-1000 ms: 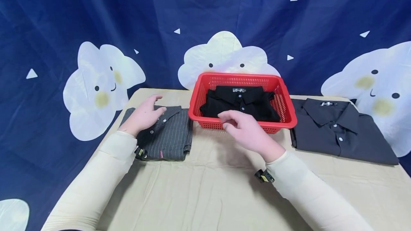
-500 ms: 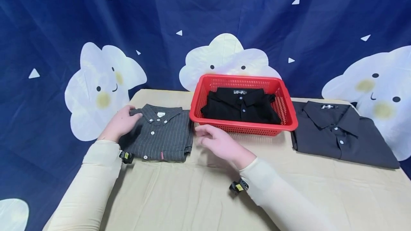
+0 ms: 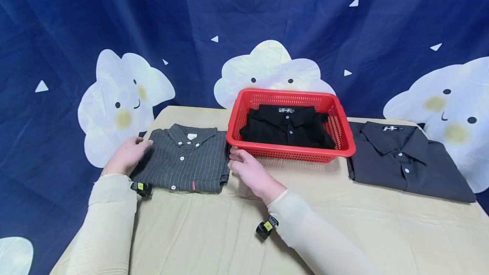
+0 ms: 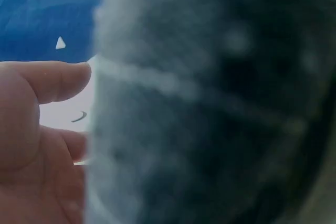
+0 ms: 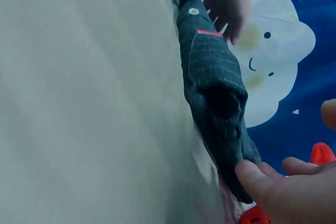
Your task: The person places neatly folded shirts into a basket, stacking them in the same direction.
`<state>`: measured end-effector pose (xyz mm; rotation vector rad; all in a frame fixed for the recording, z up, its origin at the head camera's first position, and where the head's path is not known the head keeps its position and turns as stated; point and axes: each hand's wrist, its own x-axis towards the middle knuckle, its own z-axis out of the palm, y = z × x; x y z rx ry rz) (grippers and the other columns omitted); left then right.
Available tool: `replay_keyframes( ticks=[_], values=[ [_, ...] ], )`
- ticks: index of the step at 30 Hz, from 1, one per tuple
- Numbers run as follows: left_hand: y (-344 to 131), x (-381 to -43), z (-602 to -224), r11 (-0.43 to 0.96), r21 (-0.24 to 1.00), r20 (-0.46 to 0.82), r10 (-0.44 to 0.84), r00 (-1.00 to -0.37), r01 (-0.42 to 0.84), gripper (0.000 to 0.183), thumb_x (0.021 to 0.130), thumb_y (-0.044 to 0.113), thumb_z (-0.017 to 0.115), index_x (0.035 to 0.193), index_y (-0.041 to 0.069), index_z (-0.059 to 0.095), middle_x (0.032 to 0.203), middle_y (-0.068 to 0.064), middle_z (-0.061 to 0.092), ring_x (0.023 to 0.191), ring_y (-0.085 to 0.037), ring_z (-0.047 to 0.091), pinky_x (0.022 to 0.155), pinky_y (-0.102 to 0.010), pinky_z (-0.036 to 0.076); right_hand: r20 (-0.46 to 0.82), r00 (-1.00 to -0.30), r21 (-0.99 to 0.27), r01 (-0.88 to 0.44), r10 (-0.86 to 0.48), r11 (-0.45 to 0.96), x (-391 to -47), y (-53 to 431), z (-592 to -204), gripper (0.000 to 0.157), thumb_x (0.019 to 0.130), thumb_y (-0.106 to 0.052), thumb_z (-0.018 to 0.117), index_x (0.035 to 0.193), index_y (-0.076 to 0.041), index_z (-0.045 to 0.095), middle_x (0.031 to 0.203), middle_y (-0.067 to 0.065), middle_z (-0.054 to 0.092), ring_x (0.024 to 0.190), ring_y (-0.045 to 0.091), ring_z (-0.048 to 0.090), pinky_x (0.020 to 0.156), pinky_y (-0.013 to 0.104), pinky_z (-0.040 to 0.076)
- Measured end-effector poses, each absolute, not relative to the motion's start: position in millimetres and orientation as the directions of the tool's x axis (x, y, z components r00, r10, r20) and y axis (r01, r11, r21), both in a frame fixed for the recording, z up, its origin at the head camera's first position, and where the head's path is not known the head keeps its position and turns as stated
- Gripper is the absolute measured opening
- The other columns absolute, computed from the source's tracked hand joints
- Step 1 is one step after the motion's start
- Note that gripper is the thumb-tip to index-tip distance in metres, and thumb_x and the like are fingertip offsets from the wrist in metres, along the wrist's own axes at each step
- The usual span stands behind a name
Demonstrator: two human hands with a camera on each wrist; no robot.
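A folded dark grey pinstriped shirt (image 3: 187, 160) lies on the left of the cloth-covered table, collar toward the back. My left hand (image 3: 127, 155) is at its left edge, thumb fairly straight; the blurred shirt fabric (image 4: 199, 103) hides part of its fingers in the left wrist view. My right hand (image 3: 254, 175) is at the opposite edge, beside the red basket. In the right wrist view, extended fingers (image 5: 254, 179) of this hand touch the shirt's folded side (image 5: 218, 77). Inside the red plastic basket (image 3: 290, 152) lies a folded black shirt (image 3: 273, 126).
Another folded dark grey shirt (image 3: 405, 160) lies right of the basket. Beige cloth (image 3: 214, 232) covers the table. Behind it hangs a blue curtain (image 3: 191, 24) with white clouds. The basket stands close to the pinstriped shirt's right edge.
My left hand has moved left from above the pinstriped shirt to its left edge. My right hand has moved left from in front of the basket to the shirt's right edge.
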<state>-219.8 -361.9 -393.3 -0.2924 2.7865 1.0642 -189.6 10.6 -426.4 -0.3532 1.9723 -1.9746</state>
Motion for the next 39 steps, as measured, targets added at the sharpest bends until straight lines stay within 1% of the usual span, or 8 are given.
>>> replay_keyframes(
  ticks=[6,11,17,19,23,28,34,39],
  values=[
    [-365.7,-219.1,-399.3,0.696,0.682,-0.177,-0.139,-0.974,-0.224,0.070,0.106,0.044,0.040,0.142,-0.016,0.037,0.134,-0.033,0.044,0.116,-0.044,0.046,0.096,-0.052,0.043,-0.103,-0.954,-0.993,0.115,-0.282,-0.026,-192.0,-3.2,-428.3,0.064,0.091,-0.009,0.058,0.150,0.006,0.039,0.154,0.021,0.040,0.143,0.033,0.036,0.115,0.047,0.032],
    [-373.5,-217.3,-407.9,0.695,0.664,-0.204,-0.184,-0.961,-0.274,0.072,0.106,0.046,0.037,0.145,-0.015,0.037,0.143,-0.036,0.037,0.126,-0.049,0.040,0.105,-0.059,0.035,-0.160,-0.953,-0.963,0.207,-0.256,-0.171,-193.5,-15.1,-433.1,0.065,0.088,-0.006,0.056,0.148,0.010,0.035,0.154,0.025,0.036,0.133,0.032,0.040,0.113,0.046,0.031],
    [-379.8,-215.1,-414.0,0.701,0.637,-0.245,-0.212,-0.946,-0.322,0.073,0.106,0.048,0.034,0.145,-0.014,0.037,0.147,-0.037,0.035,0.129,-0.050,0.039,0.106,-0.061,0.033,-0.176,-0.938,-0.889,0.281,-0.298,-0.361,-194.6,-19.3,-435.3,0.068,0.090,-0.002,0.049,0.151,0.012,0.024,0.162,0.021,0.021,0.144,0.033,0.024,0.119,0.055,0.020],
    [-381.0,-215.7,-413.3,0.713,0.622,-0.254,-0.206,-0.945,-0.323,0.075,0.105,0.050,0.034,0.145,-0.013,0.037,0.147,-0.037,0.035,0.128,-0.049,0.040,0.106,-0.061,0.034,-0.169,-0.939,-0.869,0.286,-0.300,-0.404,-195.2,-18.7,-435.0,0.068,0.090,-0.001,0.047,0.153,0.010,0.023,0.163,0.018,0.019,0.145,0.032,0.023,0.118,0.056,0.021],
    [-382.3,-218.7,-411.7,0.739,0.590,-0.275,-0.197,-0.941,-0.326,0.077,0.105,0.052,0.033,0.145,-0.013,0.039,0.147,-0.037,0.036,0.126,-0.048,0.042,0.105,-0.060,0.036,-0.181,-0.938,-0.833,0.305,-0.295,-0.461,-197.2,-17.5,-437.4,0.058,0.091,0.000,0.046,0.147,0.008,0.030,0.150,0.016,0.035,0.131,0.028,0.039,0.111,0.051,0.032],
    [-380.9,-224.3,-414.7,0.786,0.539,-0.264,-0.185,-0.947,-0.304,0.076,0.105,0.052,0.034,0.140,-0.013,0.045,0.140,-0.036,0.045,0.119,-0.047,0.048,0.102,-0.059,0.040,-0.205,-0.934,-0.792,0.334,-0.292,-0.511,-198.7,-15.7,-443.5,0.037,0.094,0.001,0.045,0.130,0.006,0.037,0.107,0.010,0.050,0.102,0.020,0.053,0.095,0.040,0.042],
    [-377.3,-227.3,-416.9,0.836,0.483,-0.242,-0.158,-0.957,-0.260,0.072,0.104,0.053,0.036,0.131,-0.011,0.055,0.129,-0.035,0.054,0.109,-0.045,0.055,0.093,-0.057,0.045,-0.204,-0.920,-0.776,0.361,-0.335,-0.518,-198.3,-16.0,-448.1,0.045,0.096,-0.001,0.047,0.138,0.007,0.034,0.102,0.007,0.057,0.099,0.018,0.059,0.090,0.036,0.048],
    [-376.9,-226.5,-414.3,0.853,0.466,-0.223,-0.144,-0.964,-0.235,0.063,0.103,0.052,0.041,0.109,-0.007,0.060,0.110,-0.029,0.060,0.093,-0.039,0.057,0.081,-0.050,0.046,-0.193,-0.901,-0.787,0.379,-0.389,-0.487,-197.5,-17.9,-447.9,0.062,0.098,-0.005,0.049,0.154,0.007,0.024,0.117,0.012,0.058,0.105,0.020,0.059,0.097,0.040,0.045]
  ],
)
